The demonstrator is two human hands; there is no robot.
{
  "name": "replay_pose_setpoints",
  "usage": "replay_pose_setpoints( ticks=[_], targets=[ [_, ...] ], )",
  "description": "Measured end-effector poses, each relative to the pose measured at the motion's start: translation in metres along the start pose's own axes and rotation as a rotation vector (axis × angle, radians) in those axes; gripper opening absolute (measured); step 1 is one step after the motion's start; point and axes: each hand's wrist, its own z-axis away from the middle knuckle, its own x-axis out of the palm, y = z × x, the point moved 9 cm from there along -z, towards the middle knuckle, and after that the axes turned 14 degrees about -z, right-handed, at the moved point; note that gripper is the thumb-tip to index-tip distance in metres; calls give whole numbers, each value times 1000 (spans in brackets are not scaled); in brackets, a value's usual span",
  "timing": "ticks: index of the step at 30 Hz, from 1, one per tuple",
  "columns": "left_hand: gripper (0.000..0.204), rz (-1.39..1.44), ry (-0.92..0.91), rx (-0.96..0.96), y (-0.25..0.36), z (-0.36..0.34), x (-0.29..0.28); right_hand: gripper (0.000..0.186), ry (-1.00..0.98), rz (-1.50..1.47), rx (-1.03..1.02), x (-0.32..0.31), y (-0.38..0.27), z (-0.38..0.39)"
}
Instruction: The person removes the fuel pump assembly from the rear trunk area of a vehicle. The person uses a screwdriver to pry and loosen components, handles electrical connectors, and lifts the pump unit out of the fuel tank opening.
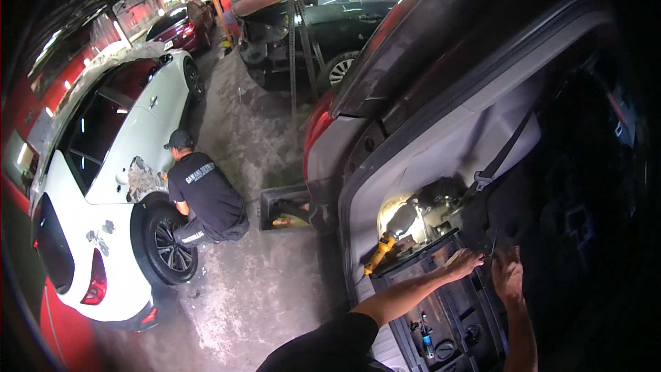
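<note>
Over the open boot of a dark car, my left hand (465,264) is closed in a pinch, its fingers pointing toward my right hand. My right hand (508,272) is closed just beside it, with a thin, rod-like piece (494,240) rising from between the two. What my left fingers grip is too small to make out. Below them lies the black boot tray (475,310), holding a blue-and-black tool (427,339). A yellow-and-black power tool (387,244) rests at the tray's far left corner, near a brightly lit opening in the side trim.
The boot's grey side trim (441,148) and a seat belt (509,145) border my hands. At left, another person (203,193) crouches by a white car (124,145) with a patched rear panel. A black bin (265,210) stands on the floor; a dark car (358,3) is behind.
</note>
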Motion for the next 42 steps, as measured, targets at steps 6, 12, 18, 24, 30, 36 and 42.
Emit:
replay_pose_setpoints(
  ticks=[6, 12, 18, 24, 30, 36, 42],
  targets=[
    [26, -27, 63, -35, 0, 4, -3, 46, -388, 157, 338, 42, 79, 9],
    [20, 116, 230, 42, 22, 6, -30, 32, -292, 21, -140, 42, 61, 2],
    [20, 88, 49, -27, 0, 3, -18, 32, 35, -15, 2, -4, -1, -30],
    [24, 23, 23, -56, 13, 0, -29, 24, -256, 25, 141, 43, 89, -8],
    [19, 172, -12, -45, 24, -1, -40, 21, -236, -107, -174, 33, 53, -8],
    [16, 17, -58, -53, 2, -2, -11, 36, 49, -17, 10, -7, 20, -26],
    [18, -91, 74, -10, 6, -4, -6, 39, -316, 132, 214, 38, 85, -11]
  ],
)
